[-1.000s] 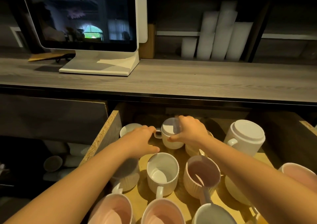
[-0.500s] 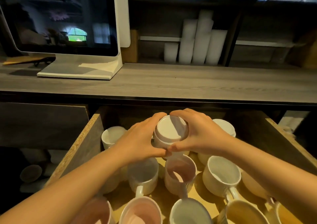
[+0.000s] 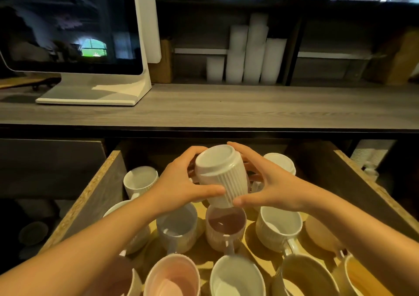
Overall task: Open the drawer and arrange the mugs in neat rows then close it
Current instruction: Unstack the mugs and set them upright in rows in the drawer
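The drawer (image 3: 95, 196) stands open below the counter, with several mugs in it. A white ribbed mug (image 3: 221, 174) is held upside down and tilted, base toward me, above the middle of the drawer. My left hand (image 3: 179, 184) grips its left side and my right hand (image 3: 269, 182) its right side. Under it sit a pink ribbed mug (image 3: 225, 227), a grey mug (image 3: 176, 230) and a white mug (image 3: 280, 227), all upright. An upright white mug (image 3: 140, 180) is at the back left and an upturned one (image 3: 281, 163) at the back right.
More mugs, pink (image 3: 172, 277), white (image 3: 235, 280) and yellow (image 3: 360, 275), fill the drawer's front. The grey wooden counter (image 3: 249, 107) overhangs the drawer's back. On it stands a white monitor (image 3: 74, 35); stacked white cups (image 3: 249, 53) sit on the shelf behind.
The upturned white mug has been lifted higher and tipped, its ribbed side now showing. Both hands stay on it. The view has shifted left and down.
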A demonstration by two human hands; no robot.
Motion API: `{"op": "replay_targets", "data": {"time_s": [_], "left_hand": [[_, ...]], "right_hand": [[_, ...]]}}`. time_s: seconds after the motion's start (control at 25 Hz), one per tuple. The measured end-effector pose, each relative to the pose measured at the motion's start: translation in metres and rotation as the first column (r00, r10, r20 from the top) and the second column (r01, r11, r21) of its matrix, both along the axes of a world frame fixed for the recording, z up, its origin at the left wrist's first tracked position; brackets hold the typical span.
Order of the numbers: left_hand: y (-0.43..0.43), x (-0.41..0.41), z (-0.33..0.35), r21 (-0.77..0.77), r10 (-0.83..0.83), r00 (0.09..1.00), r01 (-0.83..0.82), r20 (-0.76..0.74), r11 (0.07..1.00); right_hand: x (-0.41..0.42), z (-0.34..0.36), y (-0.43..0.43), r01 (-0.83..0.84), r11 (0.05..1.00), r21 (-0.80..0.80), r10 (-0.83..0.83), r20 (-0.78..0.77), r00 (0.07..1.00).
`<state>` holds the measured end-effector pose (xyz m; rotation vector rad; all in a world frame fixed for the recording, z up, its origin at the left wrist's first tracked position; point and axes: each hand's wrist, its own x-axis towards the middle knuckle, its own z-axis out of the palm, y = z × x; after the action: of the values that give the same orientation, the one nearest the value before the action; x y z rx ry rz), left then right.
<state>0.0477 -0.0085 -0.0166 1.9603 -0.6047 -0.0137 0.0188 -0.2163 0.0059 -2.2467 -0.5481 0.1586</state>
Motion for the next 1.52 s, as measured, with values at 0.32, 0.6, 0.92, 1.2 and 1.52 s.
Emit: {"op": "replay_targets", "data": {"time_s": [0.32, 0.6, 0.92, 1.2, 1.52], "left_hand": [[-0.002, -0.002, -0.012, -0.200, -0.062, 0.965, 0.010, -0.255, 0.980], [0.001, 0.003, -0.005, -0.052, -0.013, 0.996, 0.009, -0.085, 0.999], [0.012, 0.006, -0.002, 0.421, -0.205, 0.950, 0.091, 0.235, 0.902], [0.027, 0.018, -0.002, 0.070, -0.082, 0.992, 0.089, -0.098, 0.994], [0.056, 0.038, -0.005, 0.249, 0.034, 0.989, 0.002, -0.143, 0.969]], "right_hand": [[0.000, -0.012, 0.002, 0.058, 0.986, 0.157, -0.052, -0.041, 0.998], [0.003, -0.002, 0.003, 0.250, 0.954, 0.167, -0.250, -0.021, 0.968], [-0.002, -0.006, 0.014, 0.218, 0.973, 0.081, -0.213, -0.068, 0.975], [0.012, 0.011, 0.021, 0.093, 0.996, -0.005, -0.093, 0.021, 0.995], [0.056, 0.003, 0.057, 0.148, 0.988, -0.052, -0.138, 0.165, 0.977]]}}
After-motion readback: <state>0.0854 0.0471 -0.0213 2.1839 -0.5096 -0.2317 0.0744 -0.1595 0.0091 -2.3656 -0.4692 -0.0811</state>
